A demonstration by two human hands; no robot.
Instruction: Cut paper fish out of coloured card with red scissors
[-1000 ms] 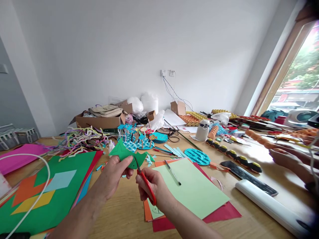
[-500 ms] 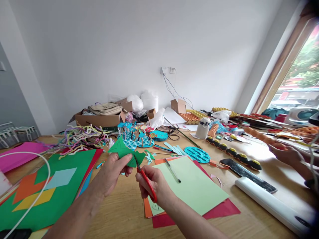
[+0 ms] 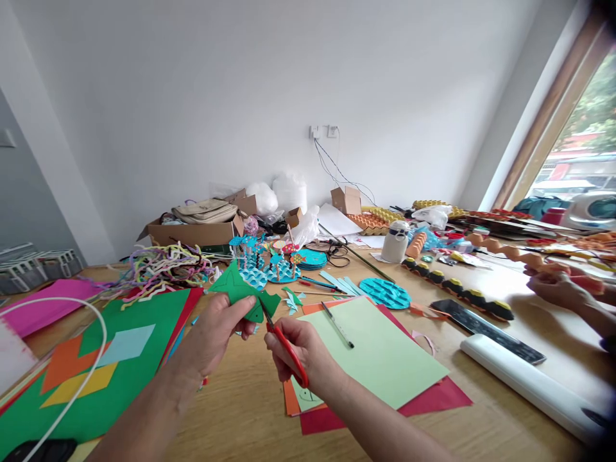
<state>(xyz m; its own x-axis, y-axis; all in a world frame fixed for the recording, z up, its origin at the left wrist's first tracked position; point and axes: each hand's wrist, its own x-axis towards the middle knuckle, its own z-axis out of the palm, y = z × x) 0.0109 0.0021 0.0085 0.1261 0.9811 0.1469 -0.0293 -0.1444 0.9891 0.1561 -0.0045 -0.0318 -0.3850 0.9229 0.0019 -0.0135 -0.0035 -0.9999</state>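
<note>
My left hand [image 3: 222,330] pinches a piece of green paper [image 3: 235,285] with a drawn outline on it, held above the table. Red-handled scissors [image 3: 292,357] are gripped in my right hand [image 3: 301,350]. Their dark blades meet the paper's right part, next to a cut edge. Below and to the right of my right hand lies a pale green sheet [image 3: 385,359] with a small drawing at its near left corner. A pen [image 3: 338,326] rests on that sheet, over red and orange paper. Small paper scraps [image 3: 292,299] lie just beyond my hands.
Green sheets [image 3: 139,359] with coloured pieces lie left, crossed by a white cable [image 3: 103,327]. Pipe cleaners [image 3: 168,269] and blue fish models [image 3: 269,266] stand behind. A phone [image 3: 486,327] and a white device [image 3: 520,382] lie right. Another person's hands [image 3: 553,289] hold an egg-carton strip.
The view has shifted slightly, so the table things sit a little differently in it. My hands keep the paper and scissors nearly in place. The other person's hands have moved a little.
</note>
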